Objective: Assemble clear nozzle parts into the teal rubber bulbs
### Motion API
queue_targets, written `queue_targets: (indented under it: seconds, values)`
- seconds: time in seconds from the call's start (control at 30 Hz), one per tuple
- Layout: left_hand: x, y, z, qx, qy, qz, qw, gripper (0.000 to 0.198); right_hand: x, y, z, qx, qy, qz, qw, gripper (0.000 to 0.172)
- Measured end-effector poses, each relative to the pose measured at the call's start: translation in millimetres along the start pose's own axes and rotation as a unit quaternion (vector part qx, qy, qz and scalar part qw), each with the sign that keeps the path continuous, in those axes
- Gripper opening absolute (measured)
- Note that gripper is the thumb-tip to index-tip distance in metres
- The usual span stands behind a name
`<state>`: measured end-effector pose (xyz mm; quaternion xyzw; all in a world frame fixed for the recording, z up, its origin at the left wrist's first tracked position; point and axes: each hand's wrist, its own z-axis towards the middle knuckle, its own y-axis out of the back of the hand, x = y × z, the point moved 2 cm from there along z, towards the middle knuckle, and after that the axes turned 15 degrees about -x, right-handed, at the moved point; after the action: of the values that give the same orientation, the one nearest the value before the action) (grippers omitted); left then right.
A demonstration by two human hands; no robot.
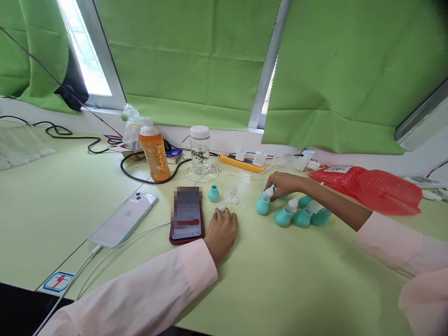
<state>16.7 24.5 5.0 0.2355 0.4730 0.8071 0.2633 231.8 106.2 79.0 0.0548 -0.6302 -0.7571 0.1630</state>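
1. Right hand (284, 183) is holding its grip shut around the white nozzle of a teal bulb (262, 206), steadying it upright on the bench (280, 280) beside the other nozzled bulbs (303, 216).
2. Left hand (221, 231) is resting nearby, fingertips meeting a white cap (221, 208), perhaps to stop it rolling. Whether its grip is pinching the cap cannot be told.

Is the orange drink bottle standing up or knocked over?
Standing up. The orange drink bottle sits on its base, with its white cap pointing straight up.

Head camera looks down (closely) at left hand (221, 231) and right hand (283, 184).
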Motion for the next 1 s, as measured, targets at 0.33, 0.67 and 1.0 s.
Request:
queue_targets:
  seconds: [0.33,0.67,1.0]
  values:
    - [-10,10.3,-2,0.023,-0.136,-0.033,0.99,0.03,0,13,9,0.095,0.055,-0.045,0.993,0.037]
    - [-1,2.8,2,0.044,-0.032,-0.003,0.999,0.027,113,24,-2,-0.043,0.146,-0.127,0.98,0.025]
    - [1,13.1,3,0.024,0.033,0.028,0.999,0.028,121,-60,6,-0.004,0.071,-0.141,0.988,0.027]
